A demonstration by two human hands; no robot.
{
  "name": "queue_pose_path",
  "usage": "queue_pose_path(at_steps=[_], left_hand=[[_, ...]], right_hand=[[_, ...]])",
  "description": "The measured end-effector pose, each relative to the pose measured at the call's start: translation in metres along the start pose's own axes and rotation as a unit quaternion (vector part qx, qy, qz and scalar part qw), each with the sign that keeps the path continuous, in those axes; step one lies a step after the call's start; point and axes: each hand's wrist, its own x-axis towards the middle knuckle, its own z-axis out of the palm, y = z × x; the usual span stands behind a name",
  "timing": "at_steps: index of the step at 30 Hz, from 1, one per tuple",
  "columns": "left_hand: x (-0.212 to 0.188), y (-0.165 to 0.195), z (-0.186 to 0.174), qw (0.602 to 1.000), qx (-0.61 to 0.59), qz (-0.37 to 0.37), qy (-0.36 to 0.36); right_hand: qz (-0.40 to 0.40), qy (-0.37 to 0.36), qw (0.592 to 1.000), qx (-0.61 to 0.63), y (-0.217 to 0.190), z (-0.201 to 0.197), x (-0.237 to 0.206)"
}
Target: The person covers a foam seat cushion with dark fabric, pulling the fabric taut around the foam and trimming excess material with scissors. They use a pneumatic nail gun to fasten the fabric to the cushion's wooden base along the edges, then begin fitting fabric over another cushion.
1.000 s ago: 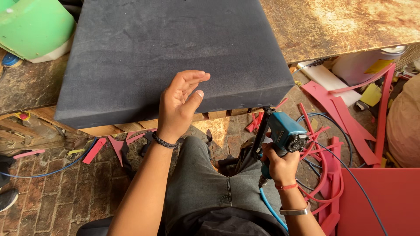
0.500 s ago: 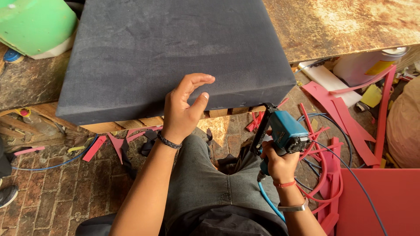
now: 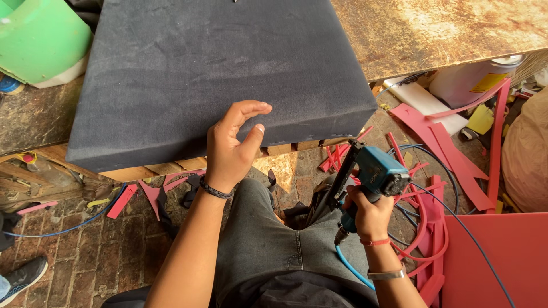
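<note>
A large block covered in dark grey fabric (image 3: pixel 211 74) lies on a worn wooden bench (image 3: pixel 445 28) and overhangs its near edge. My left hand (image 3: pixel 234 145) rests its fingers on the block's near edge, thumb against the front face, holding nothing. My right hand (image 3: pixel 368 214) grips a teal pneumatic staple gun (image 3: pixel 371 174) beside my right knee, its black nose pointing up toward the block's lower right corner, a short gap away. A blue air hose (image 3: pixel 348 265) runs down from the gun's handle.
A green foam block (image 3: pixel 40 37) sits at the bench's far left. Pink strips and offcuts (image 3: pixel 439 142) litter the brick floor on the right, with a pink sheet (image 3: pixel 491 262) at the lower right. A white bucket (image 3: pixel 474 80) stands under the bench. Someone's shoe (image 3: pixel 20 276) shows lower left.
My left hand moved down and settled on the block's near edge. The staple gun stayed beside my right knee.
</note>
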Motion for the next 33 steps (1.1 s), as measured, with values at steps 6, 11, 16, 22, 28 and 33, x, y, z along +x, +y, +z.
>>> queue_pose_path(at_steps=[6,11,16,22,28,33], left_hand=[[-0.001,-0.002,0.004,1.000,-0.016,-0.007,0.017],[-0.003,-0.006,0.010,0.999,0.007,0.010,0.052],[-0.011,-0.009,0.005,0.997,0.011,0.000,0.074],[-0.015,-0.009,0.002,0.997,0.018,0.002,0.072],[-0.015,-0.010,0.002,0.997,0.037,0.007,0.069],[-0.016,-0.011,0.002,0.997,0.044,0.004,0.069]], right_hand=[[0.027,-0.030,0.998,0.044,-0.007,0.000,-0.018],[0.011,-0.103,0.994,-0.018,-0.013,0.012,-0.025],[-0.130,-0.111,0.979,-0.107,-0.007,0.027,-0.022],[-0.112,-0.049,0.961,-0.250,0.001,0.029,-0.006],[-0.131,-0.074,0.968,-0.202,-0.004,0.025,-0.013],[-0.175,-0.066,0.945,-0.267,-0.010,0.035,-0.010]])
